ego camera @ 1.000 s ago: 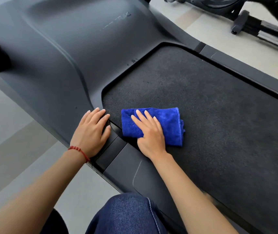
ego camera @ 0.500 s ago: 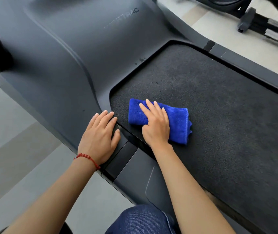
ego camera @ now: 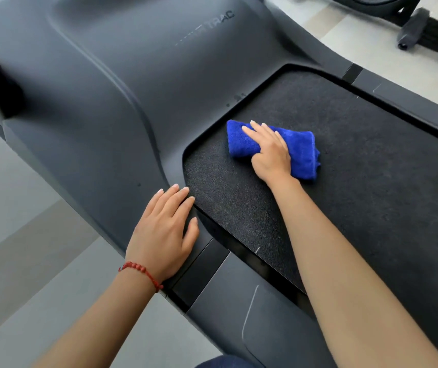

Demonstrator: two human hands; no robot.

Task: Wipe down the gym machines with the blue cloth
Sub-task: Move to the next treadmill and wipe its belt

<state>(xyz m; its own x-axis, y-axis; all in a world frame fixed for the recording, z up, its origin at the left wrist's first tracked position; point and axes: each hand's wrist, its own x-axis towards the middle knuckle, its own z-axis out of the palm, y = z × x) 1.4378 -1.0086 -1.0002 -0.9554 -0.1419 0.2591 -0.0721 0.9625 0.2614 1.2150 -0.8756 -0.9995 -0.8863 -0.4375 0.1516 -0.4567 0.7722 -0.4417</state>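
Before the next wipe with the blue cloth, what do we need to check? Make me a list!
1. Blue cloth lies folded on the belt: ok.
2. Right hand presses flat on the cloth: ok.
3. Left hand rests on the side rail for support: ok.
4. Belt standing still: cannot tell.
5. Cloth's underside clean: cannot tell.

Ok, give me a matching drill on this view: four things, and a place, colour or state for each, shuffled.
1 cloth
2 left hand
3 right hand
4 bracelet

A flat on the side rail
B red
C lying on the belt
D pressing on the cloth

Pairs: 1-C, 2-A, 3-D, 4-B.
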